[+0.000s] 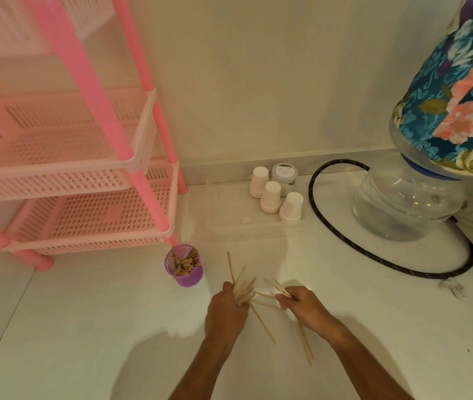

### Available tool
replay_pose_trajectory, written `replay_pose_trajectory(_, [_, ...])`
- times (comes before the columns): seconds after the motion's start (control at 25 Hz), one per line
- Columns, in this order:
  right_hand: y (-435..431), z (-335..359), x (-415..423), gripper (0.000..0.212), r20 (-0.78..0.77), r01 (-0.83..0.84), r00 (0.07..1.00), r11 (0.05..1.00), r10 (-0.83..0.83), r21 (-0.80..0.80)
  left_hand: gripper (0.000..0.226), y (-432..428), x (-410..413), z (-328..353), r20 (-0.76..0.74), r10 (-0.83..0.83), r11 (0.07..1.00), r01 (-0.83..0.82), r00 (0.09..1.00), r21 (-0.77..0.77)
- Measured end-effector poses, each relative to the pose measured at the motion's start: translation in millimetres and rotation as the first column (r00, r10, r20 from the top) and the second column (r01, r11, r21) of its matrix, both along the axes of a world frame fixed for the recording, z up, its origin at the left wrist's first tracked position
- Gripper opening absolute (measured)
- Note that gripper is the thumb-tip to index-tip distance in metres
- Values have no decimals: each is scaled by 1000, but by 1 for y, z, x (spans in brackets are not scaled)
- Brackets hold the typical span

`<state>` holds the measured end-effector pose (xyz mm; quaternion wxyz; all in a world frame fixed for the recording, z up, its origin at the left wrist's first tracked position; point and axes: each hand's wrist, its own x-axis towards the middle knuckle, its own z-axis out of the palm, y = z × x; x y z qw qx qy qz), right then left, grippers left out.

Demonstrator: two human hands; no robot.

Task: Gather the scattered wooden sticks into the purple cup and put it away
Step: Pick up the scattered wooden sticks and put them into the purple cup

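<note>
A purple cup [188, 276] stands upright on the white floor by the rack's front leg, with several wooden sticks inside. My left hand [223, 311] grips a bundle of wooden sticks [242, 287] that fans upward, to the right of the cup. My right hand [306, 306] pinches a few more sticks [281, 287] beside it. Loose sticks [262, 323] lie on the floor between and below both hands, one pair [306, 346] under my right wrist.
A pink three-tier plastic rack [91, 168] stands at the left. A clear tray [229, 223] by the wall holds three white cups [271, 196] and a jar [285, 173]. A black hose [320, 215] loops around a large water bottle [405, 197] with a floral cover, right.
</note>
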<state>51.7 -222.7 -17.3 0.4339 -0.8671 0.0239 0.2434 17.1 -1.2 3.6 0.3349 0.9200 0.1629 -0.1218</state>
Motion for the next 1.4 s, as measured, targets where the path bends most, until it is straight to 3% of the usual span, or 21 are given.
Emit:
replay_pose_trajectory(0.16, [-9,3,-5,43,-4,-42,999,989,42,-143,20,3,-6,1,46,2,997,-6,999,76])
replay_pose_trajectory(0.44, [-12,9,1,39,-18,-158,987,935,161,-317,17,17,-15,-2,25,-22,998,20,999,56])
replay_pose_trajectory(0.56, [-9,6,5,28,-39,-130,991,976,125,-173,15,23,-15,-3,-25,33,981,-37,999,-190])
replay_pose_trajectory(0.64, [-6,6,6,22,-80,-14,997,1000,16,24,16,26,-18,-2,-78,81,932,-103,994,-348])
replay_pose_trajectory(0.76, [1,17,7,21,-282,257,943,922,-175,290,13,30,-24,-5,-65,132,914,-147,989,-378])
replay_pose_trajectory(0.88, [17,40,6,35,-338,394,906,793,-253,465,16,29,-30,-6,16,140,927,-126,990,-353])
replay_pose_trajectory(1.08, [87,98,27,60,-241,388,918,586,-315,711,15,19,-44,-3,246,208,962,-152,947,-229])
replay_pose_trajectory(1.24, [160,130,59,60,-194,337,923,452,-334,826,23,21,-52,-3,346,304,927,-191,888,-323])
replay_pose_trajectory(1.4, [224,129,77,60,-179,320,926,441,-332,839,27,34,-55,-6,308,409,831,-212,859,-514])
